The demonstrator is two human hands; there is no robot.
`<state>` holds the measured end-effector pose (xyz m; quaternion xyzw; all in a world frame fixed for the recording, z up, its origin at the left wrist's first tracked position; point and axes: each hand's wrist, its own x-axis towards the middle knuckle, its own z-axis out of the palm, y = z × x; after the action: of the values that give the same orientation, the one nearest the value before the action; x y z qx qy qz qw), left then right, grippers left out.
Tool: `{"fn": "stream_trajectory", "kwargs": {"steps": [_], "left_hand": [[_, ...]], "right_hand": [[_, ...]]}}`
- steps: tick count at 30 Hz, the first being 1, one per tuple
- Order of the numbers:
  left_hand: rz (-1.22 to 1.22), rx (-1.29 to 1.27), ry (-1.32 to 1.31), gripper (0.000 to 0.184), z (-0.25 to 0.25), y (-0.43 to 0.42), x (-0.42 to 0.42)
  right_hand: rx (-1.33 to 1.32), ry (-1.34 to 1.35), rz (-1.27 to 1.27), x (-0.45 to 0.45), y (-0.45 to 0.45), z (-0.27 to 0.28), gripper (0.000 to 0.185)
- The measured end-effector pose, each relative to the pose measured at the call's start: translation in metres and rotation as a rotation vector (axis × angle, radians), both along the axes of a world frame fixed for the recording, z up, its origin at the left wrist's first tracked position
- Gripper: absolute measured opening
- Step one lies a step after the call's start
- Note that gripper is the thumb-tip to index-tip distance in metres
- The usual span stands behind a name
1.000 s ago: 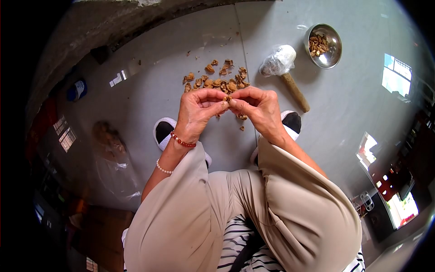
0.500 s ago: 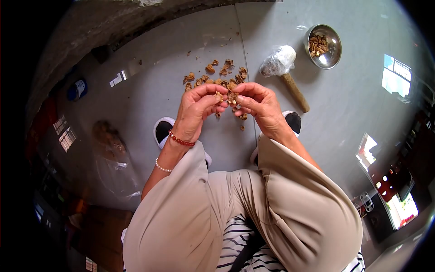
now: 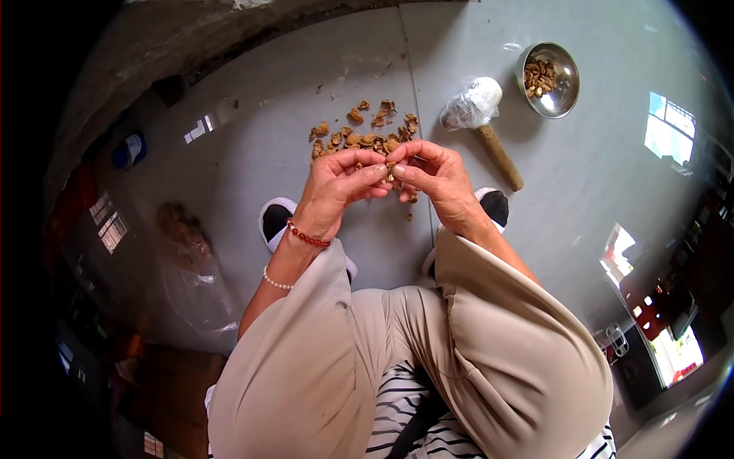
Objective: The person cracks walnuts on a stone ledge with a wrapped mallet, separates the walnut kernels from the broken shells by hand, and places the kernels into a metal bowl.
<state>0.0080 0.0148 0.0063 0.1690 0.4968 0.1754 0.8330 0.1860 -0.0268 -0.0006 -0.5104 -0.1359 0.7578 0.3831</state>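
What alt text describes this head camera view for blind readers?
Left hand and right hand meet at a walnut piece by scattered shells on the floor, near a metal bowl of nut pieces and a mallet, its head plastic-wrapped.

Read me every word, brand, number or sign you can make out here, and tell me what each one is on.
No text can be read.
Blue container with a white label, on the floor at the left: its label seems to carry print, too small and blurred to read.
Shiny round metal bowl: no lettering seen.
Wooden-handled hammer with its head wrapped in clear plastic: no lettering seen.
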Motion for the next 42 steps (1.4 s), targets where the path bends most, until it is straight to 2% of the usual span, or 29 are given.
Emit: {"fn": "stream_trajectory", "kwargs": {"steps": [6,11,14,17,20,22,23,26,30,32,34,38,42], "left_hand": [[-0.001,0.051,0.053,0.016,-0.003,0.002,0.002],[0.053,0.026,0.082,0.014,-0.008,0.002,0.002],[0.026,0.124,0.203,0.012,-0.007,0.002,0.003],[-0.097,0.338,0.361,0.01,-0.01,0.003,0.0],[-0.107,0.31,0.423,0.025,-0.004,0.009,0.0],[0.033,0.121,0.176,0.042,0.0,0.014,-0.001],[0.102,0.029,0.052,0.05,0.002,0.017,-0.002],[0.076,-0.007,0.003,0.066,0.014,0.023,0.002],[-0.162,0.311,0.037,0.066,0.024,0.023,0.005],[-0.266,0.486,0.005,0.05,0.034,0.026,0.009],[-0.473,0.933,0.129,0.048,0.032,0.028,0.016],[-0.564,1.113,0.145,0.041,0.037,0.025,0.035],[-0.527,1.169,0.124,0.032,0.035,0.026,0.045]], "right_hand": [[0.108,-0.179,0.051,0.001,0.0,-0.002,0.014],[0.078,-0.225,-0.028,-0.002,0.003,0.0,0.014],[0.004,-0.176,-0.14,0.0,0.007,0.002,0.014],[-0.067,-0.101,-0.2,0.007,0.009,0.002,0.014],[-0.09,-0.054,-0.195,0.01,0.009,0.0,0.019],[-0.092,0.041,-0.195,0.013,0.008,-0.006,0.023],[-0.071,0.027,-0.154,0.012,0.007,-0.006,0.032],[-0.147,0.036,-0.118,0.006,0.009,-0.008,0.038],[-0.2,0.133,-0.074,-0.004,0.017,-0.004,0.047],[-0.237,0.265,-0.111,-0.006,0.017,-0.008,0.047],[-0.308,0.301,-0.132,-0.004,0.022,-0.003,0.047],[-0.287,0.382,-0.209,-0.001,0.023,0.002,0.043],[-0.256,0.321,-0.257,0.006,0.02,0.0,0.038]]}}
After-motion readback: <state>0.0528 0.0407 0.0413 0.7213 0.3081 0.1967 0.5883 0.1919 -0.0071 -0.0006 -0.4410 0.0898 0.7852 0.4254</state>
